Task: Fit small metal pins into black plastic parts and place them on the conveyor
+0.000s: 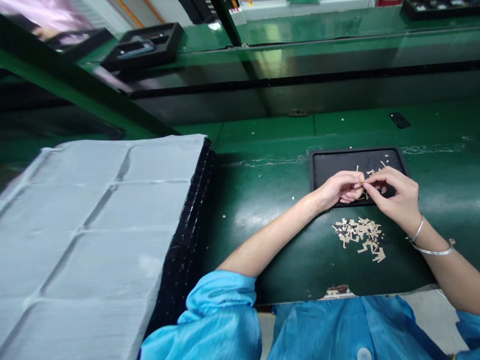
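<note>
My left hand (pixel 345 187) and my right hand (pixel 396 192) meet fingertip to fingertip over a shallow black tray (pixel 330 162). Both are pinched closed on something tiny between them, too small to name. Small pale strips (pixel 370 173) lie scattered in the tray, partly hidden beneath my hands. Just in front of the tray, a loose pile of small beige pieces (pixel 358 231) rests on the green tabletop (pixel 277 260). A silvery bangle (pixel 431 251) circles my right wrist.
A tall stack of black trays topped by a grey-white sheet (pixel 150 205) stands at left. A small black part (pixel 399 120) lies toward the back right. Behind, a green shelf (pixel 322 27) carries black boxes (pixel 144 47). Part of a person in pink (pixel 48 15) shows at upper left.
</note>
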### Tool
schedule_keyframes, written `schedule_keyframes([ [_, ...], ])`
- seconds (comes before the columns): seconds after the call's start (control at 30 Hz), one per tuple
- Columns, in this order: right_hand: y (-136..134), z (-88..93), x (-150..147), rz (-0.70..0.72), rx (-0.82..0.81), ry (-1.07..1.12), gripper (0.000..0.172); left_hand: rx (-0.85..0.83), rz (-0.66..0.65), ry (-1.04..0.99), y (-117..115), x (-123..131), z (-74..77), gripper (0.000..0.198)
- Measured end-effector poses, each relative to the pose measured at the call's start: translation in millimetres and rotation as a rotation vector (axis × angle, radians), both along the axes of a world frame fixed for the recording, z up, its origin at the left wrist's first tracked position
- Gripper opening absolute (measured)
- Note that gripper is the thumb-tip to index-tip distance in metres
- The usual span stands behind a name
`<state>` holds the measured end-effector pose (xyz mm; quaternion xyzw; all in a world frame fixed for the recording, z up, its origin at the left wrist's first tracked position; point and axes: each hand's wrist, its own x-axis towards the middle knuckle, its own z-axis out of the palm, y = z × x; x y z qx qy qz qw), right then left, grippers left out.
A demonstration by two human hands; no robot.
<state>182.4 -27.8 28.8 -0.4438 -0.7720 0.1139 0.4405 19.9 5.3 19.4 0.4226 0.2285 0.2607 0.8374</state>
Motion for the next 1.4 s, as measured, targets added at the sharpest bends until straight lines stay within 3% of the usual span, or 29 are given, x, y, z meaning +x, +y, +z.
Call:
schedule_keyframes([
  [0.17,1,-2.3,-1,-0.068,-0.202,0.178,0.006,0.029,0.055,0.0,-1,2,-2.5,0.023],
  [0.33,9,-11.8,2,-0.12,-0.307,0.391,0.005,0.287,0.151,0.082,-3,5,-8.3,0.029],
  [0.43,13,-12.1,4,-0.16,-0.316,0.475,0.007,0.366,0.305,0.15,-19,14,-6.7,0.027],
  [0.53,14,-5.5,6,-0.2,-0.285,0.628,0.009,0.306,0.471,0.168,-50,28,-2.5,0.037],
  [0.63,10,6.8,3,-0.205,-0.277,0.73,0.011,0.231,0.307,0.085,-82,41,-0.5,0.062],
  [0.7,4,17.6,-6,-0.156,-0.29,0.708,0.011,0.181,0.266,0.052,-95,46,-0.2,0.073],
  [0.83,-8,40.5,-39,-0.004,-0.268,0.513,0.009,-0.059,0.24,-0.075,-106,48,3.0,0.071],
  [0.97,-14,55.7,-73,0.046,-0.073,0.265,0.008,-0.141,0.227,-0.165,-114,46,10.0,0.068],
  [1.1,-15,58.5,-81,0.068,0.19,0.06,0.012,-0.054,0.151,-0.136,-118,45,8.5,0.067],
  [1.17,-15,53.2,-73,0.059,0.225,0.004,0.012,-0.007,0.05,-0.119,-117,45,2.6,0.071],
  [1.27,-10,34.9,-46,-0.027,0.067,0.064,0.01,0.171,-0.12,-0.005,-110,47,-8.4,0.074],
  [1.33,-3,17.6,-22,-0.144,-0.157,0.262,0.009,0.435,-0.147,0.21,-102,46,-12.2,0.065],
  [1.4,6,-0.4,3,-0.204,-0.221,0.336,0.016,0.791,-0.102,0.473,-91,43,-10.6,0.047],
])
